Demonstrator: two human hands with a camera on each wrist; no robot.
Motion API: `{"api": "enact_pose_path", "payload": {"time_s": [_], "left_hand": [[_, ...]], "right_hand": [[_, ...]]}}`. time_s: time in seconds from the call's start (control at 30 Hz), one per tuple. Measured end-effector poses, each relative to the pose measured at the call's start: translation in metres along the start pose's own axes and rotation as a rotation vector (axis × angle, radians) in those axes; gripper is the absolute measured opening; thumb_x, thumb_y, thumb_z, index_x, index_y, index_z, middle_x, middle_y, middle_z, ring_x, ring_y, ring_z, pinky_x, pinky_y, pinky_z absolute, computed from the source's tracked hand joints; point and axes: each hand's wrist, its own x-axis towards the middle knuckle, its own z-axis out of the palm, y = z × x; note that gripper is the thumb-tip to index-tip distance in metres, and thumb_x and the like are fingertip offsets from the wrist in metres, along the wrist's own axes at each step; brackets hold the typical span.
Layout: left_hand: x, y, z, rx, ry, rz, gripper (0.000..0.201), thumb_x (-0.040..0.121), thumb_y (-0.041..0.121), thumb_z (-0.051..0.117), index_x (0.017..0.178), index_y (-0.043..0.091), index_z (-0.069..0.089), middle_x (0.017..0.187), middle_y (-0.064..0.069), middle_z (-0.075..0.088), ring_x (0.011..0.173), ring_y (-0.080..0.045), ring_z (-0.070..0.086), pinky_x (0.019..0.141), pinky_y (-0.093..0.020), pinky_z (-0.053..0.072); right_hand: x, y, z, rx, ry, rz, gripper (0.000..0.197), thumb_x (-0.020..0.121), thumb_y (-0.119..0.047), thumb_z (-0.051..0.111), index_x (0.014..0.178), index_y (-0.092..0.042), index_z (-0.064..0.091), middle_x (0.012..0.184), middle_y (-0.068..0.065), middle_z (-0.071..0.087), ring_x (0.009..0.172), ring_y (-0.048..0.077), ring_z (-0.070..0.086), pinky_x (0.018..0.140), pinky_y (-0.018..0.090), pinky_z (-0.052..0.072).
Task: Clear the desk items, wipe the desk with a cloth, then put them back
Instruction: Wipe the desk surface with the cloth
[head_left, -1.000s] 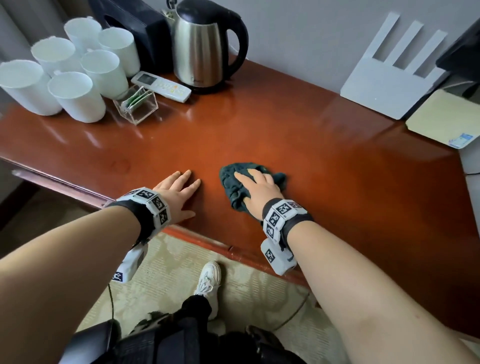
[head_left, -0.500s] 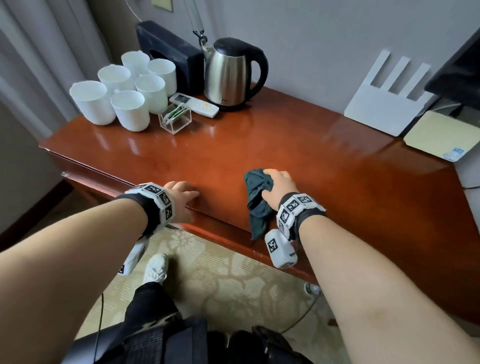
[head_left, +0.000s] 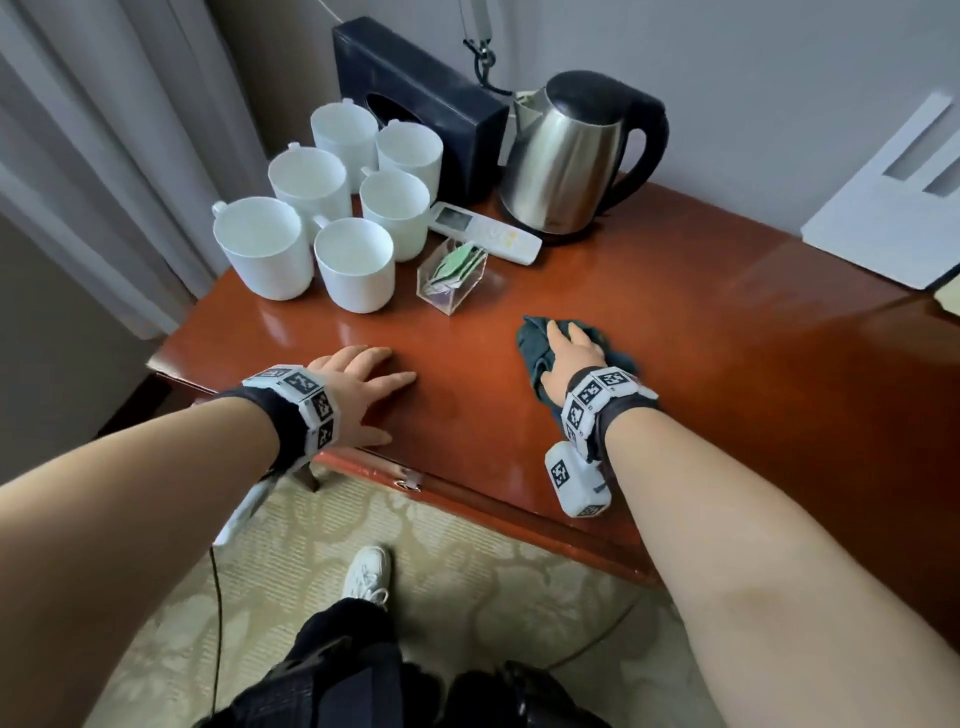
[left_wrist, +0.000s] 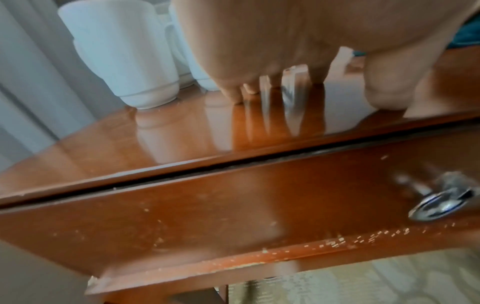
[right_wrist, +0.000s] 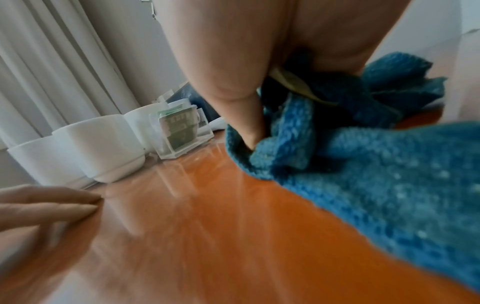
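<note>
A crumpled dark teal cloth (head_left: 530, 338) lies on the glossy red-brown desk (head_left: 701, 338), right of centre. My right hand (head_left: 569, 353) sits on top of it. In the right wrist view the thumb digs into a fold of the cloth (right_wrist: 376, 185), and the fabric bunches up into the palm. My left hand (head_left: 363, 384) rests flat near the front edge with straight fingers and holds nothing. Several white mugs (head_left: 353, 260), a clear packet holder (head_left: 452, 270), a remote (head_left: 488, 234) and a steel kettle (head_left: 566, 161) stand grouped at the back left.
A black tissue box (head_left: 415, 98) stands behind the mugs, against the wall. A white router (head_left: 883, 208) leans at the back right. Below the desk's front edge is a drawer front (left_wrist: 207, 216) with a metal knob (left_wrist: 441, 203). Curtains hang at the left.
My right hand has carried the cloth from the front edge, where it hung over, back onto the desk top toward the packet holder. My left hand has spread flat on the desk again.
</note>
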Motion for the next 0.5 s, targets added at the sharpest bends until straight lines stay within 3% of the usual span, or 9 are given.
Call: {"api": "enact_pose_path", "payload": {"time_s": [0.13,0.3,0.4,0.5], "left_hand": [[0.003,-0.027,0.0,0.045,0.005,0.136,0.078,0.088,0.059,0.046,0.148,0.042,-0.002,0.157,0.005,-0.01,0.145,-0.024,0.001,0.117,-0.039,0.009],[0.004,-0.032,0.002,0.033,0.02,0.163,0.083,0.088,0.057,0.047,0.15,0.032,-0.002,0.158,0.005,-0.011,0.146,-0.022,0.0,0.117,-0.036,0.009],[-0.002,-0.029,0.003,0.008,0.038,0.113,0.085,0.088,0.054,0.05,0.151,0.025,0.001,0.158,0.003,-0.007,0.146,-0.021,0.002,0.117,-0.035,0.012],[-0.017,-0.023,0.011,-0.054,0.066,-0.027,0.087,0.087,0.05,0.055,0.151,0.023,0.004,0.158,0.0,0.002,0.146,-0.021,0.005,0.117,-0.035,0.016]], "right_hand": [[0.01,-0.036,0.001,-0.031,0.007,-0.041,0.066,0.095,-0.012,0.042,0.15,-0.027,0.008,0.159,-0.002,0.003,0.144,0.029,0.008,0.115,0.04,0.024],[-0.012,-0.054,0.016,-0.097,-0.02,-0.18,0.066,0.093,-0.01,0.045,0.15,-0.027,0.014,0.158,-0.001,0.011,0.142,0.029,0.015,0.115,0.037,0.022],[-0.036,-0.062,0.028,-0.164,-0.045,-0.287,0.064,0.091,-0.011,0.049,0.148,-0.025,0.022,0.154,0.0,0.022,0.138,0.029,0.024,0.111,0.036,0.029],[-0.058,-0.067,0.04,-0.217,-0.053,-0.368,0.06,0.089,-0.013,0.051,0.144,-0.025,0.03,0.146,0.001,0.032,0.131,0.028,0.033,0.104,0.036,0.037]]}}
